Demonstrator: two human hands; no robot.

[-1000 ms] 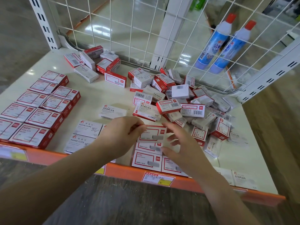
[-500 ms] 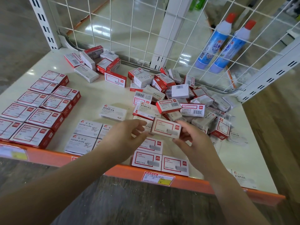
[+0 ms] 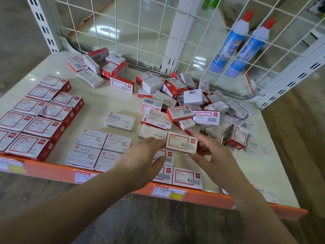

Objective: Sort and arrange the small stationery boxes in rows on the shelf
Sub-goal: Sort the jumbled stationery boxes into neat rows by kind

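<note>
A small red-framed staple box (image 3: pixel 181 142) is lifted just above the shelf, held between both hands. My left hand (image 3: pixel 142 162) touches its left end with its fingertips and my right hand (image 3: pixel 209 154) grips its right end. Beneath them lie matching red-framed boxes (image 3: pixel 187 178) in a short row at the shelf's front edge. White paper-clip boxes (image 3: pixel 91 147) lie arranged to the left, and larger red boxes (image 3: pixel 40 111) in rows at far left. A loose heap of mixed boxes (image 3: pixel 190 106) lies behind my hands.
The cream shelf (image 3: pixel 112 104) has an orange front lip (image 3: pixel 211 198) with price labels. A white wire mesh (image 3: pixel 140 32) closes the back, with two blue bottles (image 3: pixel 241 43) behind it. Another small heap of boxes (image 3: pixel 98 66) sits at the back left.
Both hands picked up a red-framed box from the front group, lifted it, and now hold it slightly farther right and higher than half a second ago.
</note>
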